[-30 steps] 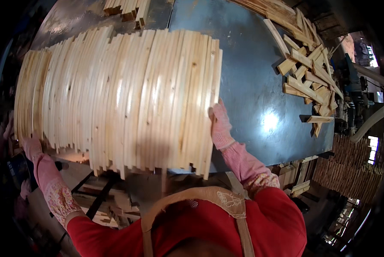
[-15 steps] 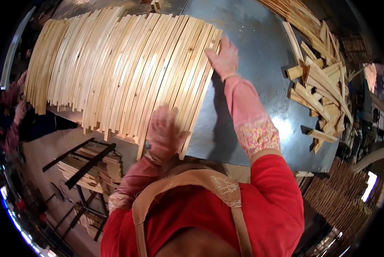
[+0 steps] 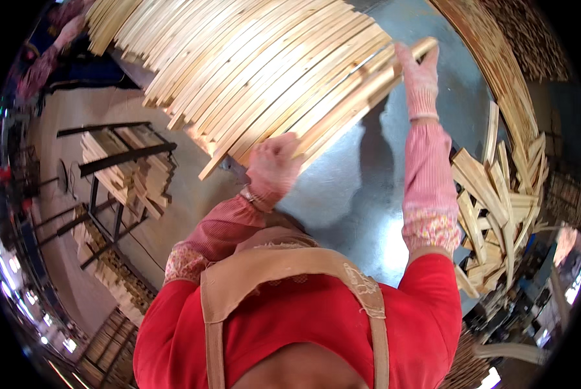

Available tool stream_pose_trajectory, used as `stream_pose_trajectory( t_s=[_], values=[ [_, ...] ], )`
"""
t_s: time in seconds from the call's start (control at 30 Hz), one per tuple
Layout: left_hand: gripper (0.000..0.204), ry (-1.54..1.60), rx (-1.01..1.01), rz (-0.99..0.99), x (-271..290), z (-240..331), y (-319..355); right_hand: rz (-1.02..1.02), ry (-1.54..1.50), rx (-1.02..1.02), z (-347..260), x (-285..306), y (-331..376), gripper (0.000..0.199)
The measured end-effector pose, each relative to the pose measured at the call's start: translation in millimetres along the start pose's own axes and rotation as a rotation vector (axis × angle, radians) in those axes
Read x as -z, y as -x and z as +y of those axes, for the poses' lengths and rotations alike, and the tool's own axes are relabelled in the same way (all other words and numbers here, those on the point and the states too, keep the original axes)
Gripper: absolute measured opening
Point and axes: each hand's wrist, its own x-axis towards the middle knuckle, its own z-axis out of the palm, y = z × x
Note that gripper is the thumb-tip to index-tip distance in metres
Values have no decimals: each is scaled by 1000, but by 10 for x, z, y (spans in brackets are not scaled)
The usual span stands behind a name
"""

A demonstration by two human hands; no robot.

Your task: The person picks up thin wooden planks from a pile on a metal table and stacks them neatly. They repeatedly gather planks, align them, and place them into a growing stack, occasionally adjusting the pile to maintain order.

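Centrally, left hand (image 3: 274,162) clamped on near ends of wooden slats (image 3: 251,71); right hand (image 3: 419,71) (upper right) grips far slat end, over metal table (image 3: 362,194).

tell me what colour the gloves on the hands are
Pink, seen in the head view on the left hand and right hand.

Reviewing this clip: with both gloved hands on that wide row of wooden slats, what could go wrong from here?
1. The slats overhang the metal table edge at their near ends; several may tip or slide off toward the floor.
2. The left hand and right hand grip only the row's right side, so the far slats could fan out of line.
3. Rough slat ends might snag the gloves.
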Motion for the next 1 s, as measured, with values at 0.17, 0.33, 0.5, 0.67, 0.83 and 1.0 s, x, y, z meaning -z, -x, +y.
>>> stream_pose_trajectory(
  t_s=[0.17, 0.33, 0.5, 0.67, 0.83, 1.0],
  values=[
    [46, 46, -365, -155, 380, 825, -327, -661, -422, -405, -623, 111, 742, 70],
    [49, -407, -841, 198, 1069, 337, -1078, -1089, 285, 248, -1187, 326, 1191, 40],
    [65, -510, -249, -330, 1184, 85, -995, -245, -274, 273, -1035, 422, 1492, 56],
    [85, -467, 89, -158, 713, -234, -675, -142, 601, -220, 380, 304, 2126, 88],
    [105, -471, -184, -69, 239, -118, -296, -86, 45, -229, 86, -492, 2546, 93],
    [107, -565, -87, -406, -24, 376, -53, -45, -648, -433, 179, -720, 2598, 93]
  ],
)
